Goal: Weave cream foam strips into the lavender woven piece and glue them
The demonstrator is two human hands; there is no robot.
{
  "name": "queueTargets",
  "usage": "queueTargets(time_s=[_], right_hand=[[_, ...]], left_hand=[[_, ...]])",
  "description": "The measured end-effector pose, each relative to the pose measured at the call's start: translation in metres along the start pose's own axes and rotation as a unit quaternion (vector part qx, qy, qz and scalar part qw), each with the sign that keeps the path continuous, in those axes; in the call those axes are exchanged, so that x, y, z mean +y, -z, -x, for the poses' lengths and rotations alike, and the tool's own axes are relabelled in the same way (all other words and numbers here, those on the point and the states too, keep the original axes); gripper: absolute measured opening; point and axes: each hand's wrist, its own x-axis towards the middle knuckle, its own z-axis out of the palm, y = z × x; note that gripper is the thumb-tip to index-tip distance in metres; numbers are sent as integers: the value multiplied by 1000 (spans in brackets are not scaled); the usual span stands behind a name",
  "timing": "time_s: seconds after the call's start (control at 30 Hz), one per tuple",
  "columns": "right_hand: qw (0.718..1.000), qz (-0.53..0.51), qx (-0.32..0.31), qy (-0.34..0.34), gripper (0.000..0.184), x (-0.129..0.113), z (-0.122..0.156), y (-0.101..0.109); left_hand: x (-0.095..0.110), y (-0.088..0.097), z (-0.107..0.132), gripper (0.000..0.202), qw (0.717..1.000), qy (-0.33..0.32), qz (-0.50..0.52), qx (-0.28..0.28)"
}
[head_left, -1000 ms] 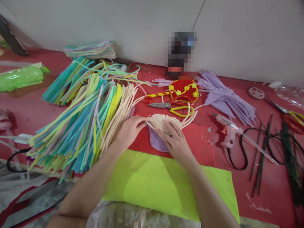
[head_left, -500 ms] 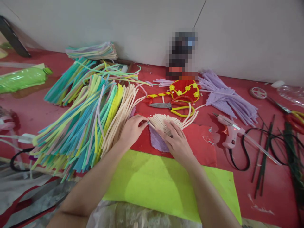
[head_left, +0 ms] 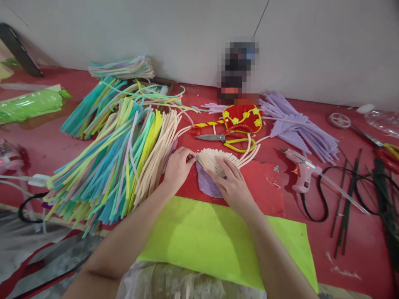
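Observation:
A cream, leaf-shaped piece of pipe cleaners set side by side lies in front of me, several loose ends trailing to its right. Under its near side shows a purple pipe-cleaner piece. At the left corner of the cream piece, my left hand is closed in a pinch on its edge; a tiny shiny spot shows by the fingertips. My right hand rests on the cream piece with fingers stretched flat, covering part of it. Both pieces lie on a red sheet, with a yellow-green sheet nearer me.
Bundles of coloured pipe cleaners spread to the left. Scissors and a red-yellow ornament lie beyond my hands. At right are purple pipe cleaners, a pink glue gun and dark green sticks. A green bottle lies far left.
My left hand has shifted slightly right and its fingers have curled in more at the cream piece's corner. The right hand stays in place.

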Motion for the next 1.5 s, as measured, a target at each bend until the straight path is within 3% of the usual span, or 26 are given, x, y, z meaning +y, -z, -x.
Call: queueTargets(time_s=[0.63, 0.8, 0.87, 0.93, 1.03, 1.1, 1.2, 1.3, 1.43, 1.5], right_hand=[[1000, 9, -3, 2, 42, 0, 0, 0], [1000, 13, -5, 0, 43, -1, -1, 0], [1000, 13, -3, -1, 42, 1, 0, -2], [1000, 10, 1, 0, 39, 3, 2, -6], [1000, -13, 6, -7, 36, 5, 3, -10], [998, -60, 7, -14, 37, 5, 2, -9], [980, -183, 42, -68, 35, 5, -1, 0], [934, -255, 159, -193, 33, 18, 1, 14], [872, -124, 301, -366, 36, 64, 26, 36], [859, 16, 298, -417, 43, 91, 47, 46]], left_hand=[[-5, -3, -1, 13, 999, 22, -18, 15], [9, 3, 3, 12, 998, -13, -59, 32], [19, 2, 9, 29, 997, -68, -42, 2], [29, -1, 16, 42, 988, -134, -21, -75], [37, -8, 24, 50, 963, -206, -19, -171], [36, -12, 26, 54, 953, -226, -26, -200], [31, -14, 26, 59, 951, -219, -39, -213], [28, -15, 25, 60, 951, -215, -57, -216], [28, -17, 26, 56, 948, -234, -65, -205], [27, -18, 27, 56, 948, -238, -68, -201]])
